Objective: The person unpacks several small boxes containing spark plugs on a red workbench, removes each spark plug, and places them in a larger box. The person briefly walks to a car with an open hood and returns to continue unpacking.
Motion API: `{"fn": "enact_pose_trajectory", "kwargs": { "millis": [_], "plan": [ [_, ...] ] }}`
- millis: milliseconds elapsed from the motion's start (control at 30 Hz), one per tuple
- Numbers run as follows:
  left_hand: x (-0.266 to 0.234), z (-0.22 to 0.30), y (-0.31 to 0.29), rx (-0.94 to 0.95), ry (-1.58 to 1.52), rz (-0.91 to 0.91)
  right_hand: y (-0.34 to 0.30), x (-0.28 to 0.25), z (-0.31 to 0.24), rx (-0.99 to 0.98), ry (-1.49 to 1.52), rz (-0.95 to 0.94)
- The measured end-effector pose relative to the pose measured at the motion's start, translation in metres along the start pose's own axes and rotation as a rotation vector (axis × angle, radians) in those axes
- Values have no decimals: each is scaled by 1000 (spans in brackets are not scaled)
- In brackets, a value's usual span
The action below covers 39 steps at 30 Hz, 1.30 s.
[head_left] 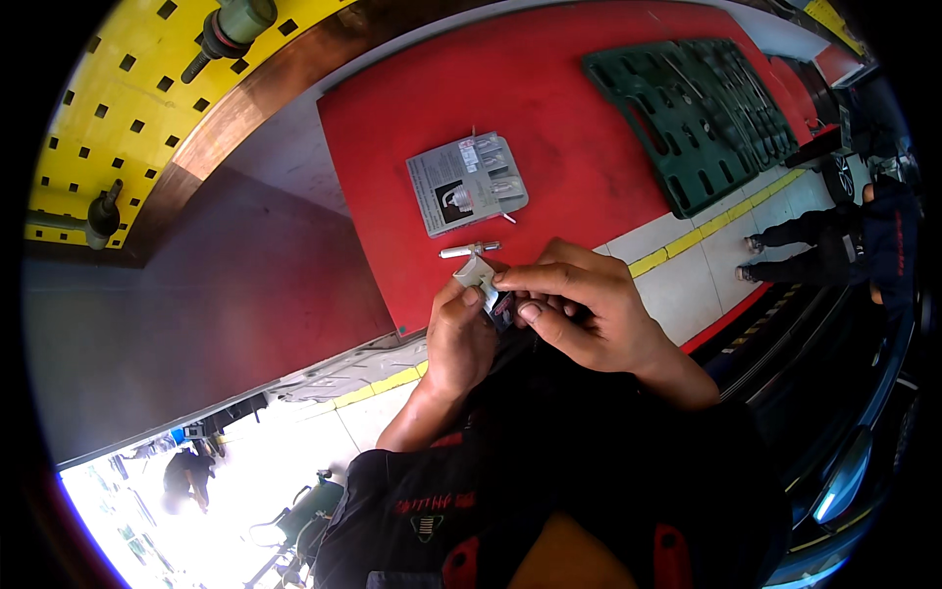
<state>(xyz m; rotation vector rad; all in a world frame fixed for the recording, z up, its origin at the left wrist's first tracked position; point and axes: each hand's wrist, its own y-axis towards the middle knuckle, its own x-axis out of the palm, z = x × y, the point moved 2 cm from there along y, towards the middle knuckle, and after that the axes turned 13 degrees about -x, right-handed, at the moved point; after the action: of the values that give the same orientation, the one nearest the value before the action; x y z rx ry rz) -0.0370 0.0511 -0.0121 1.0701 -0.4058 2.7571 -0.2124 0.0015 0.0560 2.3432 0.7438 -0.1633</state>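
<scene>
A small dark carton with a white open flap point(474, 273) is held between my hands, over the near edge of the red bench top. My left hand point(459, 339) grips it from the left, thumb against its side. My right hand point(589, 304) is closed at its right side, the index finger and thumb pinching at the carton; some of its fingers are hidden. Just beyond the carton a spark plug point(470, 250) lies on the bench. Farther back lies a grey spark plug package point(442, 187) with clear plastic compartments on its right.
An open green tool case point(687, 118) lies at the bench's far right. Yellow pegboard point(108, 88) with hanging metal parts point(235, 29) is at the upper left. A person in dark clothing point(834, 245) stands at the right near a car point(844, 471).
</scene>
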Motion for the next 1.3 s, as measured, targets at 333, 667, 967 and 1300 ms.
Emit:
{"fn": "enact_pose_trajectory", "kwargs": {
  "millis": [333,667,967,1300],
  "plan": [
    [-4,-7,-6,40,98,124,1,5,0,-129,-102,44],
    [19,-4,-10,343,247,-15,-10,7,7,-134,6,128],
    [26,-4,-7,338,313,-26,-15,7,9,-282,-77,294],
    [28,-11,-1,301,330,-74,-17,-6,7,-216,-106,257]
  ]
}}
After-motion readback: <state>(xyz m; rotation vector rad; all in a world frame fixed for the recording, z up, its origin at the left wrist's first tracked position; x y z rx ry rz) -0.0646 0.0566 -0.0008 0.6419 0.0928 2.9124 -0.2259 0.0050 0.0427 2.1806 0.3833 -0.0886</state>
